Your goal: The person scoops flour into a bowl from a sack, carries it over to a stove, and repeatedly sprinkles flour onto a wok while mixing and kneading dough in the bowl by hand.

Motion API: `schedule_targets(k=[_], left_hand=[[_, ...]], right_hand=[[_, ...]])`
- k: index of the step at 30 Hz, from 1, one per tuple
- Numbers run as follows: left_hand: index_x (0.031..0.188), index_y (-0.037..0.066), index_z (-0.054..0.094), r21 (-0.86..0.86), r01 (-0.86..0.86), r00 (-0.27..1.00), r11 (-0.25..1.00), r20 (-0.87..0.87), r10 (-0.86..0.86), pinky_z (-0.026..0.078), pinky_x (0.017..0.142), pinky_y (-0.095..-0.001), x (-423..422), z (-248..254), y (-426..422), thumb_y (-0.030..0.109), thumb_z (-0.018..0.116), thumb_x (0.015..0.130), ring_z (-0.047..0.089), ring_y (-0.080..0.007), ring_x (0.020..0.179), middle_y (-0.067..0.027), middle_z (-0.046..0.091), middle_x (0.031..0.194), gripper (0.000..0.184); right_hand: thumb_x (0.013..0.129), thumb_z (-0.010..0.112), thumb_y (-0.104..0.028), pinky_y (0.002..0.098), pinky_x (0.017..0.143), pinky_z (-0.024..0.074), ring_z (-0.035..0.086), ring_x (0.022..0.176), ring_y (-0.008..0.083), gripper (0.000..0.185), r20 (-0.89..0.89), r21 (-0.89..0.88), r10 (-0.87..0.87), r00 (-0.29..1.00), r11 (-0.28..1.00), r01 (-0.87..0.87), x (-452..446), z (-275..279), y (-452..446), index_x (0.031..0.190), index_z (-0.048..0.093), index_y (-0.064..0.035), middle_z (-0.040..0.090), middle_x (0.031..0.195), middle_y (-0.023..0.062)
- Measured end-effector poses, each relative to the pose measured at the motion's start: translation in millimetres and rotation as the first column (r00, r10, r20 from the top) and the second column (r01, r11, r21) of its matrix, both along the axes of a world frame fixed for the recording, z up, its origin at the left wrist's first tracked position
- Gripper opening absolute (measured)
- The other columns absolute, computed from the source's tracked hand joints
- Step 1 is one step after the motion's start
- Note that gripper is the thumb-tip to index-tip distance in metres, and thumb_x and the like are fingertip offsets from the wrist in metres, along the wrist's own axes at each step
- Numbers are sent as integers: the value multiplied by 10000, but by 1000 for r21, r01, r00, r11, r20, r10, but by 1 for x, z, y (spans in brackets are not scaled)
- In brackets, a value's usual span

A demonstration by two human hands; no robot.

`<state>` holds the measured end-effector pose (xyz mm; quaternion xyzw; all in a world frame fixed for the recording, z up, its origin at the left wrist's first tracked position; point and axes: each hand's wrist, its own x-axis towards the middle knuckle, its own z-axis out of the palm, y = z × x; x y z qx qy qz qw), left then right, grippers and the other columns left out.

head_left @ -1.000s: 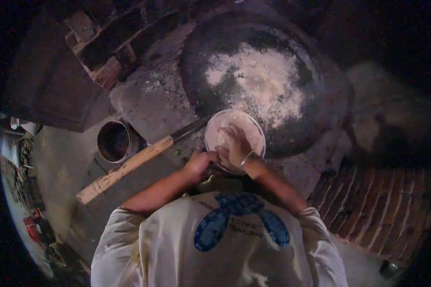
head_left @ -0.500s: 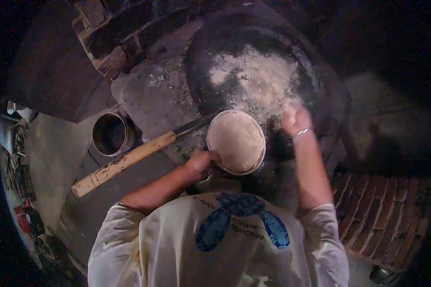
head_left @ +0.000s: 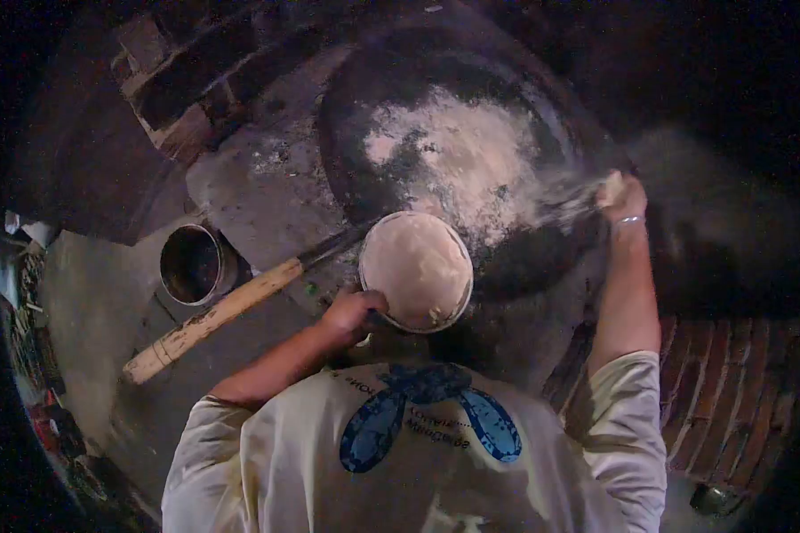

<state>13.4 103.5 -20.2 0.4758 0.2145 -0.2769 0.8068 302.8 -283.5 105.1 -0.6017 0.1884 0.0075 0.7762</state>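
Note:
My left hand (head_left: 354, 316) grips the rim of a round tub (head_left: 465, 306), fingers closed at its left side. Pale, flour-like powder (head_left: 418, 266) fills the tub nearly to the top. Over the right edge of a wide dark pan (head_left: 351, 115), my right hand (head_left: 625, 197) is closed, with a pale patch of powder showing at its fingers. Blurred streaks of powder (head_left: 564, 195) trail between this hand and the pan. More pale powder (head_left: 471, 147) lies spread unevenly across the pan's middle.
A tool with a long wooden handle (head_left: 213, 322) lies left of the tub, its dark metal end beside it. Further left stands a dark metal bucket (head_left: 197, 265). Stacked bricks (head_left: 187, 133) rise at the upper left, and a brick surface (head_left: 720, 400) lies at the lower right.
My right hand has swung outward to the right from above the powder, and streaks now trail beside it. The left hand still holds the tub; the whole view has shifted slightly.

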Motion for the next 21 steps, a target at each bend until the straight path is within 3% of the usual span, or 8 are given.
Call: schedule_targets(k=[2, 5, 7, 9, 13, 17, 19, 21], left_hand=[[777, 20, 570, -127, -25, 999, 992, 30, 29, 421, 662, -301, 5, -20, -8, 142, 503, 657, 532, -196, 681, -82, 575, 791, 185], [795, -2, 524, -151, -76, 997, 986, -40, 71, 454, 506, -341, 11, -21, -20, -16, 509, 579, 539, -197, 621, -69, 529, 705, 217], [768, 4, 524, -101, -149, 982, 984, -133, 135, 449, 518, -324, 14, -1, -27, -15, 510, 582, 526, -179, 602, -59, 517, 667, 187], [760, 11, 520, -118, -156, 976, 981, -170, 135, 449, 517, -321, 16, 12, -31, -18, 510, 585, 522, -174, 598, -55, 515, 662, 178], [728, 45, 543, -76, -66, 998, 995, 11, 67, 406, 578, -286, 9, 0, -33, 138, 492, 658, 503, -188, 607, -56, 530, 691, 127], [707, 58, 548, 62, 78, 976, 995, 199, -88, 392, 545, -270, 4, 4, -17, 134, 480, 676, 499, -166, 620, -43, 533, 714, 106], [716, 59, 552, -94, 41, 999, 995, -6, -42, 388, 530, -256, 0, 18, -14, 147, 476, 691, 496, -141, 647, -41, 533, 738, 119], [723, 55, 555, -110, 21, 1000, 994, -17, -23, 392, 529, -252, -7, 20, -9, 158, 482, 691, 496, -138, 642, -45, 539, 750, 131]], right_hand=[[813, 385, -303, 242, 367, 346, 458, 484, 130, 272, 17, 74, 141, 990, 987, -142, -14, -15, 8, 780, 499, -58, 519, 655, 39], [811, 402, -223, 211, 344, 316, 453, 530, 92, 197, -15, -81, -43, 999, 996, 42, -26, -16, 14, 792, 497, -51, 502, 698, 28], [803, 416, -159, 182, 328, 291, 441, 532, 54, 138, -5, -46, 137, 991, 990, -137, -27, -12, 5, 810, 503, -51, 488, 686, 11], [790, 437, -139, 162, 316, 269, 415, 470, 36, 114, -43, 161, 35, 998, 987, -28, -23, -2, -2, 799, 510, -51, 478, 618, 0], [763, 492, -110, 202, 351, 327, 454, 512, 80, 98, -25, -136, 237, 971, 962, -238, -28, 24, 39, 818, 531, -39, 485, 625, 7], [748, 516, -141, 235, 464, 391, 495, 567, 125, 165, 245, -190, 314, 917, 943, -272, -4, 29, 94, 861, 534, -23, 532, 694, 44], [740, 536, -174, 238, 513, 407, 508, 596, 128, 210, 363, -228, 302, 881, 946, -230, -7, 31, 106, 869, 531, -8, 549, 724, 60], [706, 591, -262, 242, 647, 420, 520, 774, 130, 381, -141, -935, 362, 922, 259, -244, -16, 29, 110, 940, 511, 27, 555, 869, 109]])
